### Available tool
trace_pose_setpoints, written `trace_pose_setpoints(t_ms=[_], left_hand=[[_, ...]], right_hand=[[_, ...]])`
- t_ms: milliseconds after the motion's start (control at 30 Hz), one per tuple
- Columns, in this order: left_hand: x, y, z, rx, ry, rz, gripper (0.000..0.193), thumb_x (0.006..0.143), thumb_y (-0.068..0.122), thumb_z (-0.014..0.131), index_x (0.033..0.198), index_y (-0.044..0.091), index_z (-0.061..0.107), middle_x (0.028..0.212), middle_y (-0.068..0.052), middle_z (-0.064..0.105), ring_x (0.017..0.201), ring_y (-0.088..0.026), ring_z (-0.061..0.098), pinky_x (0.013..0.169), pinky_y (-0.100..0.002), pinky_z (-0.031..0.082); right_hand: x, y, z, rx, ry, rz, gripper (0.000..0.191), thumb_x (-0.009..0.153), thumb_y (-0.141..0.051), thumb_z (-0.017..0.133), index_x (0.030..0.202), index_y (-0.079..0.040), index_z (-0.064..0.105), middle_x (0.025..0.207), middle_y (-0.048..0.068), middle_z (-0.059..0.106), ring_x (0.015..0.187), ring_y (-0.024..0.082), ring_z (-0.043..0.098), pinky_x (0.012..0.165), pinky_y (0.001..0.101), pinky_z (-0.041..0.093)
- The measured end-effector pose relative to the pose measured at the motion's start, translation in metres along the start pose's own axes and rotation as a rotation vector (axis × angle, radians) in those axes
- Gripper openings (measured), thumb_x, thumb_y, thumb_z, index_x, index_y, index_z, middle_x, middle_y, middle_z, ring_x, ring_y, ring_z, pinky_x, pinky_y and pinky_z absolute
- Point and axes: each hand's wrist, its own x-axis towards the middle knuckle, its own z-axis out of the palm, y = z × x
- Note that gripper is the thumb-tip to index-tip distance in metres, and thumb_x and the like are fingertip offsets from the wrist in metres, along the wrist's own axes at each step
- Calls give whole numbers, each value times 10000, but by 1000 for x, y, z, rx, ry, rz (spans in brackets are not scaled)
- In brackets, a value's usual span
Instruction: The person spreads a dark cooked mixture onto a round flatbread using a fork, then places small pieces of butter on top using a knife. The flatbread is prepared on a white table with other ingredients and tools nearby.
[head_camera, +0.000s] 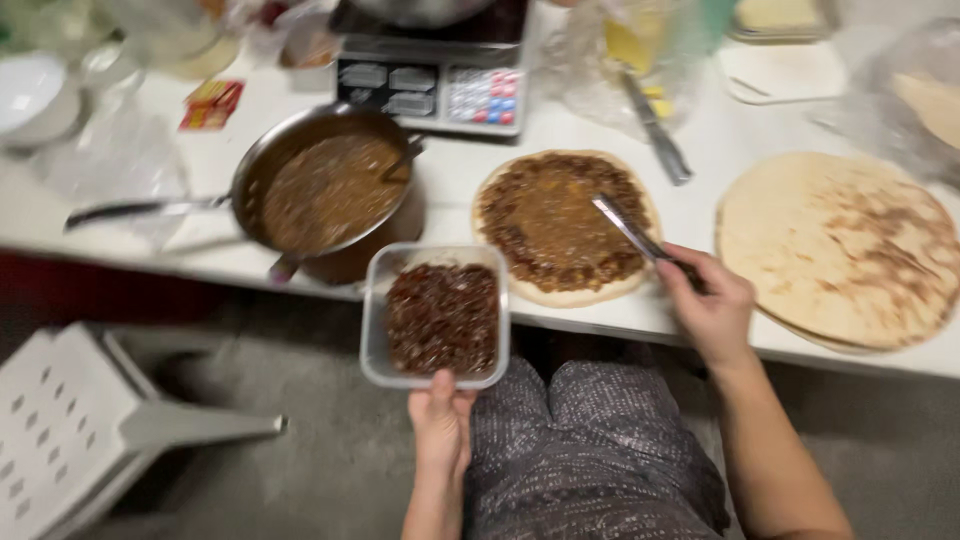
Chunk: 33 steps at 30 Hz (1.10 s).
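My left hand (441, 418) grips the near edge of a clear plastic tub (375, 335) of dark chopped filling, held just off the table's front edge. My right hand (708, 303) holds a metal utensil (622, 225) by its handle, its tip resting on a round flatbread (565, 293) spread with brown saucy filling. The flatbread lies on the white table (700, 190) right of the tub.
A metal pan (330, 190) of brown sauce with a spoon in it sits left of the flatbread. A stack of plain flatbreads (840, 250) lies at the right. A kitchen scale (435, 90) and a knife (655, 130) are behind. A white plastic chair (70, 420) stands lower left.
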Motion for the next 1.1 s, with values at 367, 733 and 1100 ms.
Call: trace_pose_setpoints(t_ms=[367, 733, 1100], left_hand=[[-20, 18, 41, 136, -161, 228, 755, 823, 182, 880, 1421, -31, 472, 1314, -138, 624, 1162, -222, 653, 1030, -361, 544], [-24, 25, 51, 165, -177, 174, 697, 808, 90, 866, 1375, -68, 492, 1269, -171, 666, 1133, -262, 696, 1013, -392, 584], [-16, 20, 44, 98, -137, 175, 756, 823, 192, 869, 1420, -39, 468, 1319, -134, 633, 1180, -231, 642, 1047, -377, 519]], right_hand=[[5, -131, 1, -304, -536, -196, 299, 794, -265, 784, 1029, -82, 796, 800, 110, 776, 502, 171, 689, 484, 283, 524], [12, -150, 15, -366, -568, -160, 241, 825, -289, 776, 986, -114, 812, 703, 87, 765, 472, 160, 678, 471, 294, 520], [41, -99, -13, -65, -389, 53, 224, 921, -139, 770, 1135, -78, 793, 822, 36, 765, 703, 69, 618, 616, 231, 475]])
